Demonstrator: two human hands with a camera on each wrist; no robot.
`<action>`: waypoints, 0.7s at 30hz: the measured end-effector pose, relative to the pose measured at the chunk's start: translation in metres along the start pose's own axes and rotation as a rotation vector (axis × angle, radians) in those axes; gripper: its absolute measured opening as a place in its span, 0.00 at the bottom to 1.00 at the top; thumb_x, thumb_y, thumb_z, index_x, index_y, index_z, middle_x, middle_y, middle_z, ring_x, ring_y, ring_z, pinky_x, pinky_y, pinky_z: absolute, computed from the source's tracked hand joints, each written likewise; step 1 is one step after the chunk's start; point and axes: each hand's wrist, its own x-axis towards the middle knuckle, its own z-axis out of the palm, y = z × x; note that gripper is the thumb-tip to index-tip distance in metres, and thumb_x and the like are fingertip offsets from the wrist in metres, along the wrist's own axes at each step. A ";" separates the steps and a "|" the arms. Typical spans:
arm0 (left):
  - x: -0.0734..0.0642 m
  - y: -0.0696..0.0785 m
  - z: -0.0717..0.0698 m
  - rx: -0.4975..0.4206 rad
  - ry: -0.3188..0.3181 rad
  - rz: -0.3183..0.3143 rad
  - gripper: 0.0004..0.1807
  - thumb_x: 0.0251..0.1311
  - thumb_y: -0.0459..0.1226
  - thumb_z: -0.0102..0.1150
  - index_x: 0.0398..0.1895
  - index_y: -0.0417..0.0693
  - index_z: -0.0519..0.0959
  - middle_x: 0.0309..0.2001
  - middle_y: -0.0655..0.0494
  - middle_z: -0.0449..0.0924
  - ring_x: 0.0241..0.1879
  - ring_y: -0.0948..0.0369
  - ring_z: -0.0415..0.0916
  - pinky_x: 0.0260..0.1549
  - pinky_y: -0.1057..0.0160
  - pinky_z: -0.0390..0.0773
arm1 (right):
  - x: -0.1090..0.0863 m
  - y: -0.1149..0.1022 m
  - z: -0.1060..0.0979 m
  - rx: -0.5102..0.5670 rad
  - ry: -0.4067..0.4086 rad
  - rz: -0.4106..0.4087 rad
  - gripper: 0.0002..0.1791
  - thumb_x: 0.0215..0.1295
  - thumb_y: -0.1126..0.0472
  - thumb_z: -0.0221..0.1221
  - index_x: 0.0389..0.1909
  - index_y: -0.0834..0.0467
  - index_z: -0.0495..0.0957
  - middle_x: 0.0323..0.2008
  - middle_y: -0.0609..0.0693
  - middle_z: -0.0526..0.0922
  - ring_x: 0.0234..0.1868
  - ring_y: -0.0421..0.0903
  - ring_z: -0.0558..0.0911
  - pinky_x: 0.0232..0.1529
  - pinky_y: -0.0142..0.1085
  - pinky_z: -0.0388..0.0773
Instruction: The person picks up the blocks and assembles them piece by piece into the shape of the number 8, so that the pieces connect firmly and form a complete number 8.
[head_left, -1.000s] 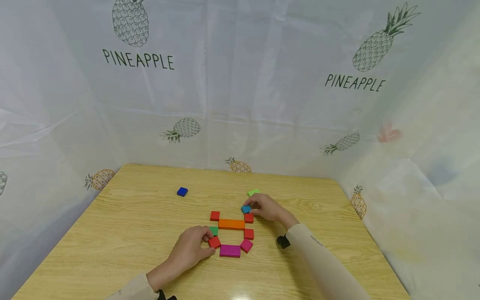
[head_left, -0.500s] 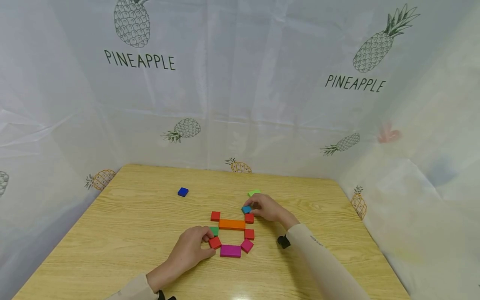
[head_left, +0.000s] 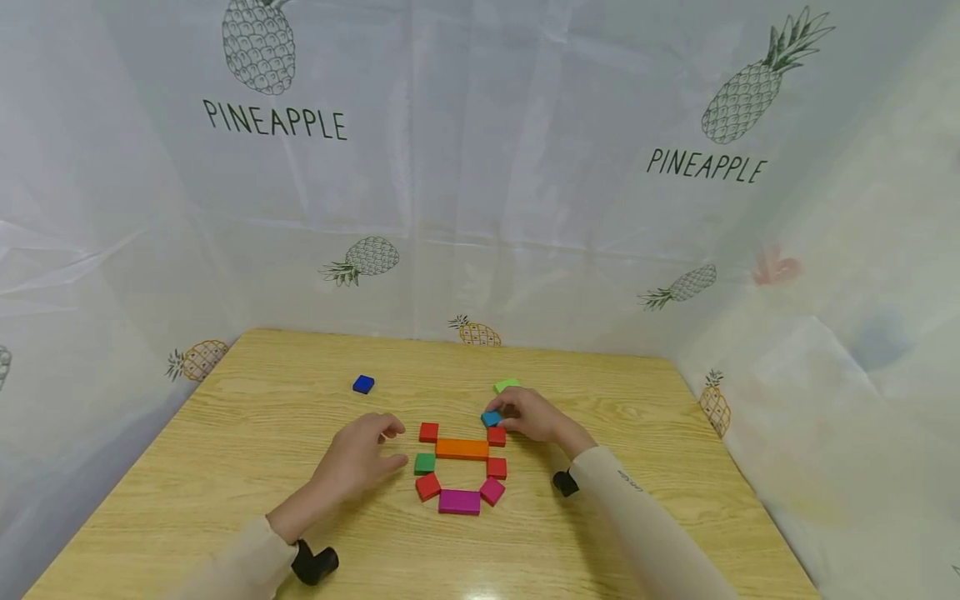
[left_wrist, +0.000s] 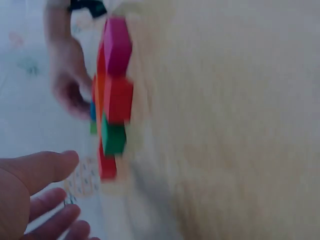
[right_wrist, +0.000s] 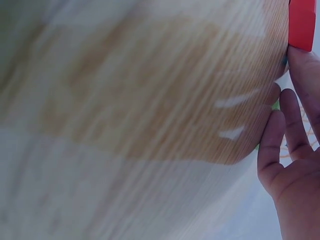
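Between the thumb and fingers of my right hand (head_left: 529, 415) is a small blue block (head_left: 491, 418), pinched at the far right corner of a block arrangement. Only a sliver of it shows in the right wrist view, where a red block (right_wrist: 302, 25) borders the thumb. My left hand (head_left: 352, 461) hovers left of the arrangement, fingers loosely spread and holding nothing. Nearest to it are a green block (head_left: 425, 464), an upper red block (head_left: 429, 432) and a tilted red block (head_left: 428, 487). An orange bar (head_left: 462, 449) and a magenta bar (head_left: 459, 502) lie across the middle and front.
On the wooden table (head_left: 637, 533), a dark blue block (head_left: 363, 384) lies apart at the back left. A light green block (head_left: 507, 386) sits just behind my right hand. A tilted pink block (head_left: 492, 491) closes the front right corner. Pineapple-print sheeting (head_left: 510, 192) surrounds the table.
My left hand has let go of the tilted red block and drawn back to the left and away, uncovering the green block. My right hand stays put with the blue block.
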 end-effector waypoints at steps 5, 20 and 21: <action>0.030 -0.032 -0.015 0.035 0.019 0.041 0.20 0.58 0.35 0.79 0.54 0.44 0.84 0.51 0.46 0.85 0.48 0.48 0.84 0.46 0.48 0.84 | 0.000 0.000 -0.001 0.002 0.002 0.000 0.14 0.74 0.67 0.65 0.57 0.57 0.86 0.52 0.51 0.85 0.49 0.47 0.81 0.54 0.41 0.81; 0.083 -0.104 -0.029 0.147 -0.026 0.178 0.26 0.62 0.29 0.73 0.64 0.37 0.80 0.58 0.35 0.80 0.54 0.38 0.80 0.53 0.38 0.81 | 0.000 -0.004 0.000 0.004 0.007 0.017 0.14 0.74 0.67 0.65 0.57 0.57 0.86 0.53 0.51 0.85 0.50 0.47 0.80 0.56 0.43 0.80; 0.084 -0.106 -0.030 0.154 -0.032 0.178 0.26 0.63 0.29 0.72 0.64 0.37 0.80 0.58 0.35 0.80 0.54 0.38 0.80 0.53 0.38 0.82 | 0.000 -0.004 -0.001 0.003 0.008 0.015 0.14 0.74 0.67 0.65 0.57 0.57 0.86 0.54 0.51 0.85 0.51 0.48 0.80 0.56 0.44 0.80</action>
